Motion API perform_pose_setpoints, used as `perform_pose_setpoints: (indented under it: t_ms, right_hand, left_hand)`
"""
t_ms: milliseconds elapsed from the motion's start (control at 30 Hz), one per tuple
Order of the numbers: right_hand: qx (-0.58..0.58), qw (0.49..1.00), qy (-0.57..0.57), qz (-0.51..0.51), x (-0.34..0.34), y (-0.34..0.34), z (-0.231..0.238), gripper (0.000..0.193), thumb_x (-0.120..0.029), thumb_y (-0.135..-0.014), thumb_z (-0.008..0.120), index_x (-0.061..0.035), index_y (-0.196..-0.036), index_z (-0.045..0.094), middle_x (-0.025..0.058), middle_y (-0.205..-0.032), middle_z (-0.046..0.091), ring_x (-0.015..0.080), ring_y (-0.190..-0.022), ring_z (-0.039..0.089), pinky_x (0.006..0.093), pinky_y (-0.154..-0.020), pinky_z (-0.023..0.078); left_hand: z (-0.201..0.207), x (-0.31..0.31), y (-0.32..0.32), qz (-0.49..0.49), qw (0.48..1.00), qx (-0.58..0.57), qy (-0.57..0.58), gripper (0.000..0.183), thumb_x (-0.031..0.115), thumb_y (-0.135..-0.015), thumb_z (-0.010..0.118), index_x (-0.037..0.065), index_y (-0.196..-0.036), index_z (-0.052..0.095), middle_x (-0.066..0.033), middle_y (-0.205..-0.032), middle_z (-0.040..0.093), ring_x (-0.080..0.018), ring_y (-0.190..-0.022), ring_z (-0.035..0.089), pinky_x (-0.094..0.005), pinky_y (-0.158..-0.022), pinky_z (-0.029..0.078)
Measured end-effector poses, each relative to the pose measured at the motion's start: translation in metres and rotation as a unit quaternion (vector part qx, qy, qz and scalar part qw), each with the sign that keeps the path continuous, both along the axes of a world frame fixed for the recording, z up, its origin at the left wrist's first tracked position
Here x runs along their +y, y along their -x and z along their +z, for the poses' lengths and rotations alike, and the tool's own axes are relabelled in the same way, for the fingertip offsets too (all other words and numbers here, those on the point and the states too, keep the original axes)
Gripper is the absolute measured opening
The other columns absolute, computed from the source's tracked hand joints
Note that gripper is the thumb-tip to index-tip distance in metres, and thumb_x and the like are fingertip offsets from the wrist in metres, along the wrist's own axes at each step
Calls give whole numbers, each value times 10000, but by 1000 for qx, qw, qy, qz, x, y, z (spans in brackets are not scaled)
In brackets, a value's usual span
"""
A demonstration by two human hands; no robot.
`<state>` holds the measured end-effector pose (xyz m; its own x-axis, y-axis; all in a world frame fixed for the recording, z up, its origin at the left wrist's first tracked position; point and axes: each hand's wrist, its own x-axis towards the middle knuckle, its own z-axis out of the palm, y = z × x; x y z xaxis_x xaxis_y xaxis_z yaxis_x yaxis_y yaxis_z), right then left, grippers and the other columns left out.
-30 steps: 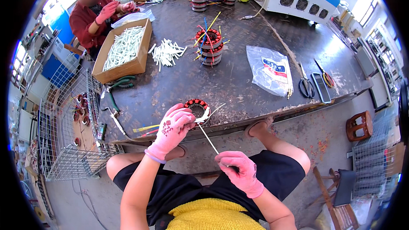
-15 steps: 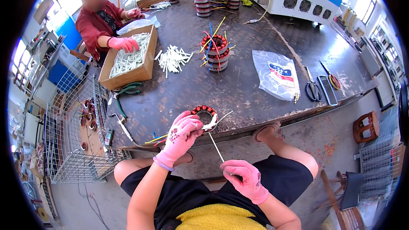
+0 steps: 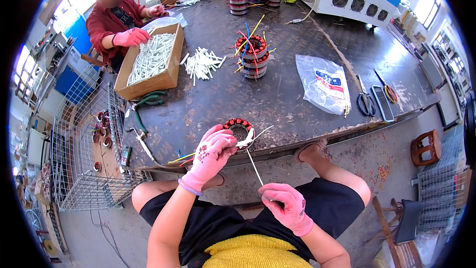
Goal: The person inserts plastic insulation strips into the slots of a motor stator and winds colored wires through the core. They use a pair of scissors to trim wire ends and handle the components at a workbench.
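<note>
A motor stator ring (image 3: 238,122) with red windings rests at the table's near edge, gripped on its near left side by my left hand (image 3: 212,155) in a pink glove. White lacing cord (image 3: 255,168) wraps its near right part and runs in a straight line down to my right hand (image 3: 287,209). That hand, gloved too, is closed on the cord, with its fingertips partly hidden. A loose cord end (image 3: 264,133) sticks out to the right of the ring. Coloured lead wires (image 3: 183,159) come out to the left, beside my left wrist.
Left on the table (image 3: 277,104) are pliers (image 3: 148,100) and a cardboard box (image 3: 171,77) of white tubes. More tubes (image 3: 203,63) and stacked stators (image 3: 254,62) lie beyond. A plastic bag (image 3: 325,87), scissors (image 3: 366,103) and phone (image 3: 382,104) sit right. A co-worker (image 3: 114,25) sits far left.
The co-worker's gloved hand has shifted up and left over the box. My hands keep their hold, the cord still stretched between ring and right hand. The view has shifted slightly.
</note>
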<state>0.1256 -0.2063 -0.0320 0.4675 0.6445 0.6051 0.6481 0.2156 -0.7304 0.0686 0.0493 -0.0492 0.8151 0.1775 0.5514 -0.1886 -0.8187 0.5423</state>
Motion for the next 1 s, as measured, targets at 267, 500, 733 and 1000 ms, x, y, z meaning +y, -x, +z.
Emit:
perform_pose_setpoints:
  t_ms: [267,500,733,1000]
  right_hand:
    - [-5,1000,6,6,2,2,-3,350,18,-764,783,-71,-1048,601,106,-1063,693,261,-768,694,309,-608,545]
    - [1,1000,26,13,5,1,1,335,61,-773,762,-61,-1035,593,132,-1016,712,262,-827,707,318,-685,572]
    - [46,998,45,7,17,-2,-10,300,21,-813,727,-59,-1073,599,116,-1088,670,297,-837,685,336,-685,561]
    - [149,986,81,-6,51,-18,-23,203,-7,-854,675,-73,-1046,663,100,-1100,657,289,-968,660,356,-795,549]
  left_hand:
    - [1,0,0,-1,1000,2,2,212,24,-751,759,66,-930,653,-94,-961,707,-289,-1035,667,-486,-1061,446]
    - [1,-1,1,1,1000,4,1,217,23,-750,759,65,-931,647,-94,-961,706,-291,-1041,666,-485,-1064,444]
    - [2,-3,2,-9,1000,19,13,235,67,-751,768,73,-940,629,-84,-1032,690,-307,-1105,635,-506,-1093,404]
    - [6,-7,-4,79,995,58,-24,195,143,-794,732,67,-943,632,-132,-1304,546,-367,-1307,457,-535,-1164,271]
